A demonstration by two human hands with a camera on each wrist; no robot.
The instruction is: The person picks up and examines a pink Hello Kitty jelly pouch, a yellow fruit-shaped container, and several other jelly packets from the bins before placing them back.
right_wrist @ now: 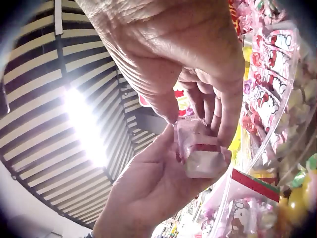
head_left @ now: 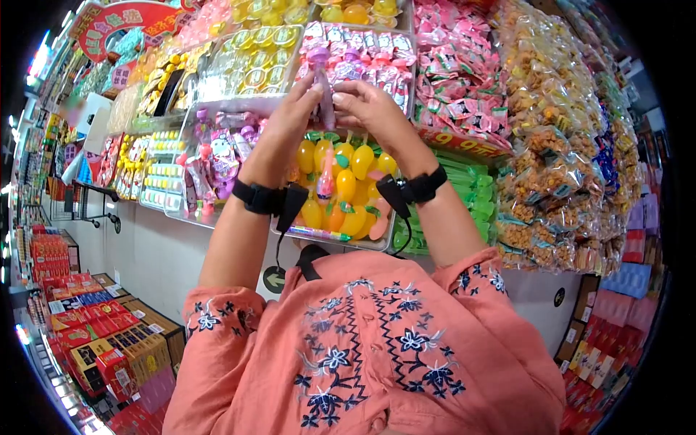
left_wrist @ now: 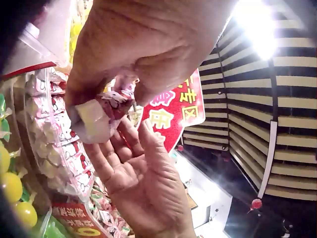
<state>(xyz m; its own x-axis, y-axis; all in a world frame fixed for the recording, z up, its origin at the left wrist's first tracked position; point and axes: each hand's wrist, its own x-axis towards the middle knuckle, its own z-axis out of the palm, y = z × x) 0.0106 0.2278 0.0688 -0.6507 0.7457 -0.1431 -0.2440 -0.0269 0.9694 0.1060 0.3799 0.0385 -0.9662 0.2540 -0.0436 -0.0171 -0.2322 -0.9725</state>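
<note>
A purple-pink spouted pouch (head_left: 323, 98) is upright between the two hands, its purple cap pointing away. My left hand (head_left: 293, 110) grips it from the left side. In the left wrist view, the left hand (left_wrist: 148, 44) curls over the pouch (left_wrist: 96, 120), whose pale base faces the camera. The right hand (head_left: 373, 109) is on the other side, fingers loosely bent with fingertips at the pouch's edge. Its palm (left_wrist: 153, 193) is visible, with the thumb apart from the fingers. The right wrist view shows the pouch (right_wrist: 200, 148) between both hands, partly covered by fingers.
Below the hands, a clear bin (head_left: 377, 245) holds yellow mango-shaped packs. Similar spouted pouches (head_left: 388, 76) in pink and white fill the tray behind. Yellow jelly cups (head_left: 264, 61) are to the left, pink wrapped packets (head_left: 464, 94) and bagged snacks (head_left: 544, 159) to the right.
</note>
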